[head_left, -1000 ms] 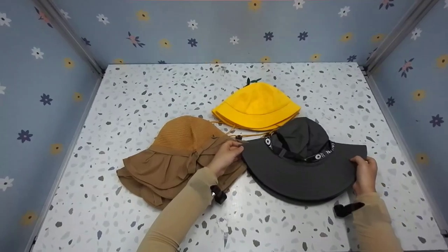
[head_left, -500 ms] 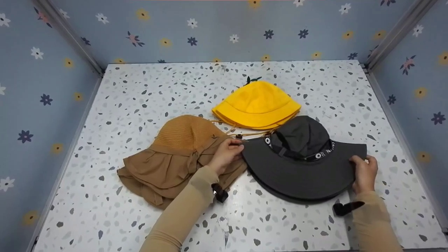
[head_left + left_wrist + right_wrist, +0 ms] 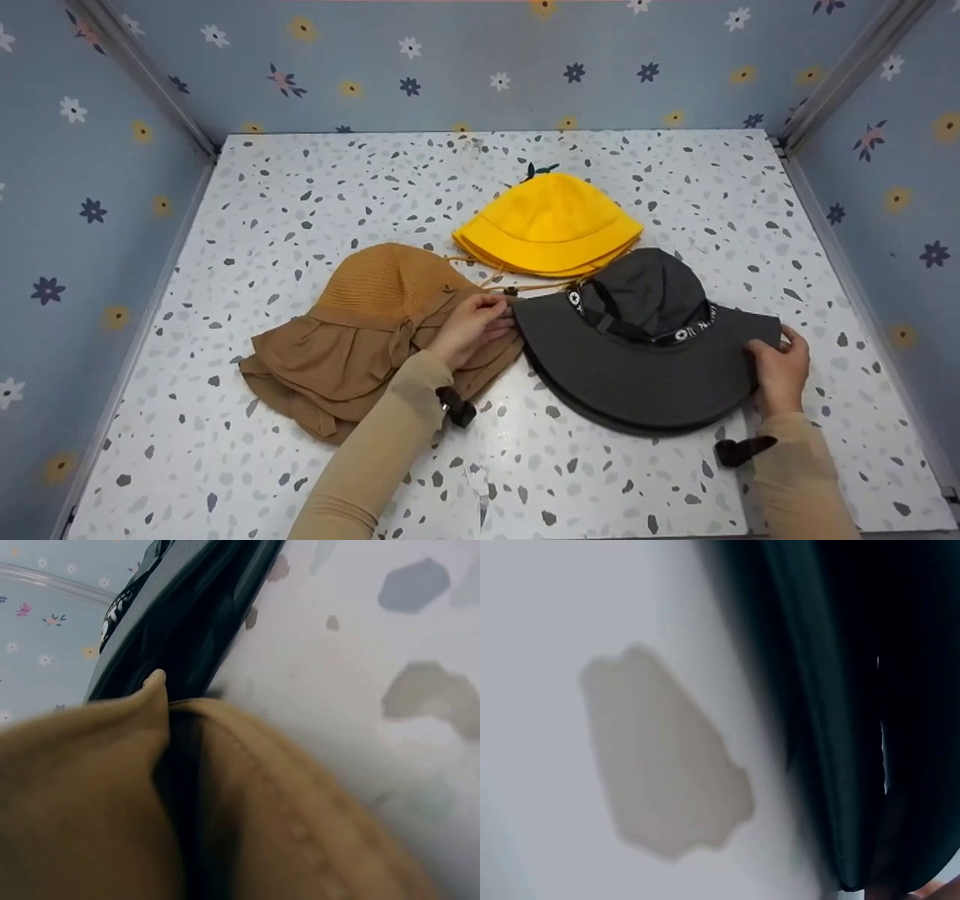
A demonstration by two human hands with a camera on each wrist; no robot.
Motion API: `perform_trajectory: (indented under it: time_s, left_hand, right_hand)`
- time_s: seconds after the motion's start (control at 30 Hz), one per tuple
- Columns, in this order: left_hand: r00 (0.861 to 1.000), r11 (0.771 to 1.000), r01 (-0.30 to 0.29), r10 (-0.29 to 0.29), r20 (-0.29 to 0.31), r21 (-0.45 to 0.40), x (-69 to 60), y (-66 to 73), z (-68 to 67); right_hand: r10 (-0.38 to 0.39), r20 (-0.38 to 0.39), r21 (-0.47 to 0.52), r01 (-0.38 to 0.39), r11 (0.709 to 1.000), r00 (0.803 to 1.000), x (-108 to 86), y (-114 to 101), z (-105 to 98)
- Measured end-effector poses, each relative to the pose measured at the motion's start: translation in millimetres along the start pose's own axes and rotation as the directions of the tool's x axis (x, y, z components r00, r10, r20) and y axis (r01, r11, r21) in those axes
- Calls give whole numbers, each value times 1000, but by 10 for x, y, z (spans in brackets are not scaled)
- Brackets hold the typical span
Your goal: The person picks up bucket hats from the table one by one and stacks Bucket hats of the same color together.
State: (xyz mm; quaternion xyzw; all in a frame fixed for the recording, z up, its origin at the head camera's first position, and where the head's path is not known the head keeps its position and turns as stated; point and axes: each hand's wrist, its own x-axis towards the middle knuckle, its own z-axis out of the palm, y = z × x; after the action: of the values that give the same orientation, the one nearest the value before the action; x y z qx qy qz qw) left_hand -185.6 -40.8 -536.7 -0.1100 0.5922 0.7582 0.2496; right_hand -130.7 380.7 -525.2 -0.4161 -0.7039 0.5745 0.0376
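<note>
A black wide-brimmed sun hat (image 3: 645, 375) with a lettered band lies at centre right, its brim folded double. At the brim's left corner, my left hand (image 3: 466, 330) pinches the edge between thumb and fingers. My right hand (image 3: 781, 371) grips the brim's right end, thumb on top. Under my left wrist and hand lies a brown sun hat (image 3: 337, 352) with a woven crown and a ruffled cloth brim. Its brim covers most of my left hand in the left wrist view, where a fingertip (image 3: 155, 679) touches the black brim (image 3: 187, 630).
Behind both hats sits a yellow bucket hat (image 3: 551, 225) with a green leaf on top. A thin cord (image 3: 540, 287) runs between the hats. The speckled white table (image 3: 315, 195) is walled in by blue flowered panels (image 3: 480, 67) at the back and sides.
My left hand has shifted slightly left and its lower fingers have spread. The brown hat has slid a little left with it. At the right, the black brim's corner now lies lower beside my right hand.
</note>
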Motion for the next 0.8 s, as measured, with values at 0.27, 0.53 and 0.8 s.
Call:
perform_trajectory:
  time_s: [0.27, 0.53, 0.8]
  left_hand:
    - [999, 1000, -10, 11, 35, -17, -4, 14, -17]
    - [999, 998, -33, 33, -10, 58, -167, 198, -56]
    - [995, 991, -60, 69, -68, 122, -326, 639, -210]
  right_hand:
    - [-76, -47, -132, 69, 989, 996, 21, 7, -23]
    - [-152, 28, -305, 154, 940, 988, 14, -87, -81]
    - [-376, 42, -391, 362, 846, 926, -52, -480, -99]
